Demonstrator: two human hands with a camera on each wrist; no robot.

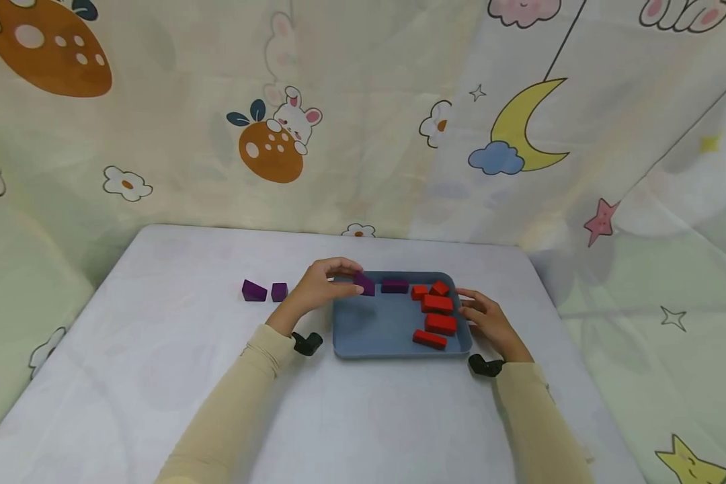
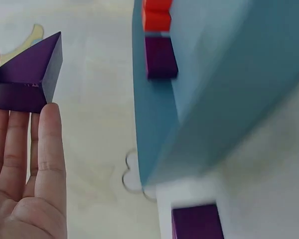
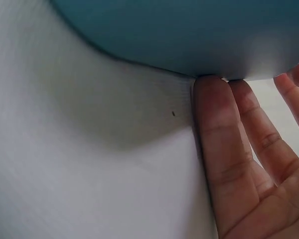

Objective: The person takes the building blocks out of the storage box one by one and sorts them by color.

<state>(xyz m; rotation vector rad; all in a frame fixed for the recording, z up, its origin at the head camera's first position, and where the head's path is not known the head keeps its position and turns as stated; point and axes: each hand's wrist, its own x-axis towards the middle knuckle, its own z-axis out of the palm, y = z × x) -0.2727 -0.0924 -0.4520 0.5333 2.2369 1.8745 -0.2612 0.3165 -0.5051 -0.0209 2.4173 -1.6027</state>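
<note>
My left hand (image 1: 320, 288) pinches a purple wedge-shaped block (image 1: 365, 284) between thumb and fingers, over the upper left part of a blue-grey tray (image 1: 363, 333). In the left wrist view the slanted block (image 2: 27, 74) sits on the fingertips. My right hand (image 1: 489, 319) is at the tray's right side. Its fingers (image 3: 222, 129), fairly straight, touch the tray's outer wall in the right wrist view. A purple rectangular block (image 1: 394, 287) lies along the tray's far side. Several red blocks (image 1: 437, 304) fill its right part.
Left of the tray, on the white table (image 1: 157, 376), lie a purple wedge-like block (image 1: 254, 291) and a small purple block (image 1: 279, 292). A patterned cloth (image 1: 363, 134) hangs behind the table.
</note>
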